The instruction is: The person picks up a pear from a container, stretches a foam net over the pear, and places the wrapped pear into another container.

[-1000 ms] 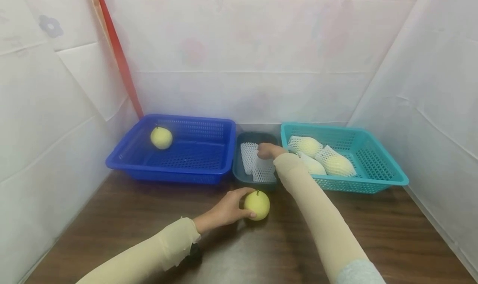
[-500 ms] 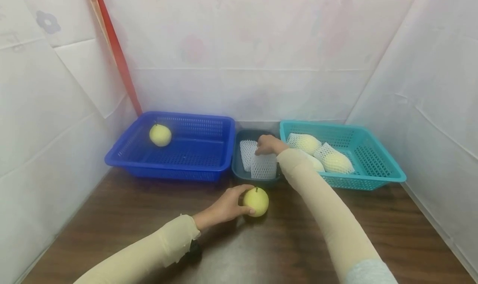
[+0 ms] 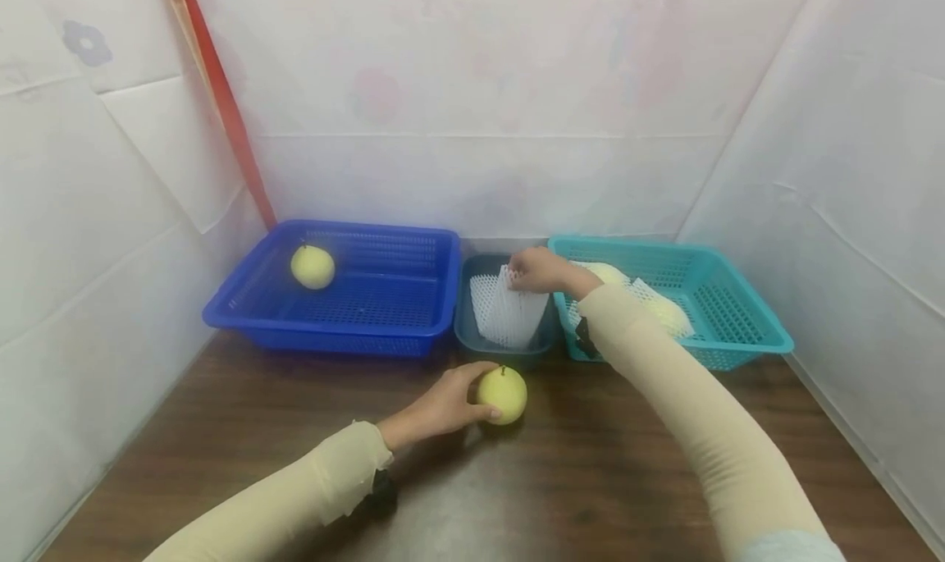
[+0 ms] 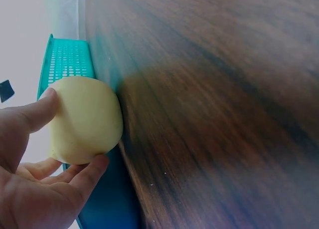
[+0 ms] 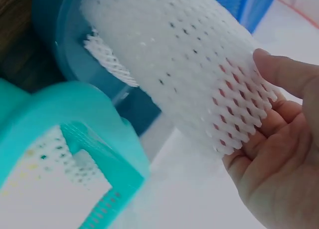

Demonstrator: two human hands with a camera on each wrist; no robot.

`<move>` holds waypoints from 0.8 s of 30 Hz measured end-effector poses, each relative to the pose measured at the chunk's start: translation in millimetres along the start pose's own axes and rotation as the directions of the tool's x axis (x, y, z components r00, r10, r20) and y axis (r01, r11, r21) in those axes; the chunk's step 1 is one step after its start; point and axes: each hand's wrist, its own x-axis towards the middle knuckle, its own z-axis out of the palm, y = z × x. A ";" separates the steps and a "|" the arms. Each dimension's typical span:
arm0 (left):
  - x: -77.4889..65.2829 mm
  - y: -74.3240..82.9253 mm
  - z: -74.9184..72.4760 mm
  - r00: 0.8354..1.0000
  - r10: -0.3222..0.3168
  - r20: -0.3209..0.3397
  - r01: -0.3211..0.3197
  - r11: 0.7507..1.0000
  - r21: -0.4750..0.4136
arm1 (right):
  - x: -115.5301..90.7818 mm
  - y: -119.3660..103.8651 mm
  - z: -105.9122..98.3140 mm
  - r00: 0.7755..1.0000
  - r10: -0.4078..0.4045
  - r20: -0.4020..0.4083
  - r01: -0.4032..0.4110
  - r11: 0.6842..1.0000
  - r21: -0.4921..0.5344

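My left hand [image 3: 441,404] grips a yellow-green pear [image 3: 502,396] from its left side, on the brown table in front of the small tray. In the left wrist view, thumb and fingers span the pear [image 4: 87,120] on opposite sides. With my right hand [image 3: 545,270] I pinch the upper end of a white foam net sleeve [image 3: 514,312], which hangs tilted over the dark teal tray [image 3: 502,355]. The right wrist view shows thumb and fingers at the mesh edge of the net sleeve [image 5: 199,64]. Another foam net [image 3: 483,293] lies in the tray beneath.
A blue basket [image 3: 332,329] at left holds one bare pear [image 3: 312,267]. To the right, a turquoise basket [image 3: 749,344] contains pears in foam nets [image 3: 667,316], partly hidden by my right arm. White sheeting [image 3: 480,185] stands behind and at both sides.
My right hand has taken hold of the upper foam net sleeve and raised its far end from the tray. My left hand keeps its grip on the pear.
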 end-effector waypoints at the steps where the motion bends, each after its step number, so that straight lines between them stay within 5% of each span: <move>1: 0.2 0.3 -0.5 1.000 -0.004 0.001 0.004 1.000 0.003 | -2.9 -1.3 -3.1 1.000 -0.011 -0.008 0.011 1.000 0.022; 15: -7.3 11.2 -11.2 0.995 -0.097 0.016 0.097 0.995 -0.023 | -57.7 -33.0 -31.5 0.984 -0.150 -0.101 0.160 0.982 0.097; 24: 0.2 30.6 -41.5 0.983 -0.135 -0.124 0.115 0.981 -0.158 | -99.8 -52.7 -35.7 0.919 -0.370 -0.134 0.375 0.927 0.012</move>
